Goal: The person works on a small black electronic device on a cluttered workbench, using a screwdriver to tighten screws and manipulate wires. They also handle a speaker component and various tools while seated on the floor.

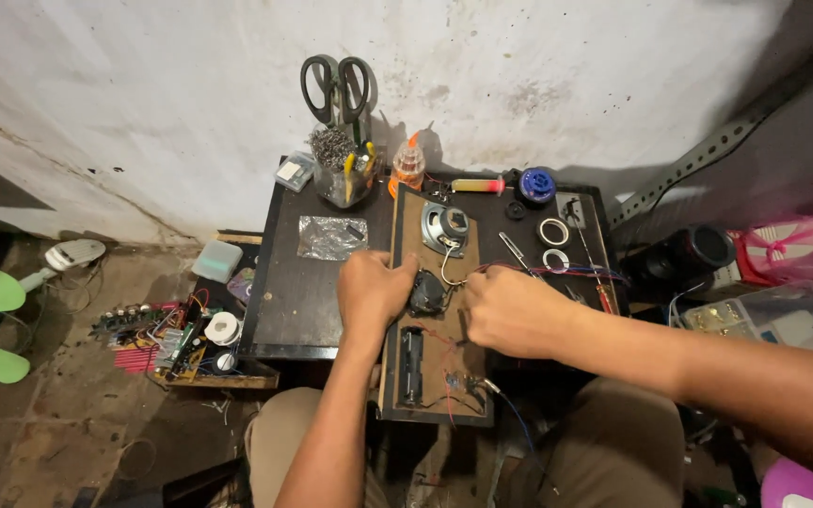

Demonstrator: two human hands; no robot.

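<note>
A brown board (437,376) lies on a small dark table (279,310), carrying a round speaker (445,228), a small black part (426,293), a black battery holder (412,365) and red and black wires. My left hand (372,290) grips the board's left edge beside the small black part. My right hand (510,310) is closed on the board's right side, fingers curled near the wires; what it pinches is hidden.
At the table's back stand a clear jar (343,174) with scissors (335,87) and tools, an orange bottle (407,166), a blue spool (536,184) and tape rings (553,231). A foil bag (331,237) lies left. Circuit boards (171,339) sit on the floor.
</note>
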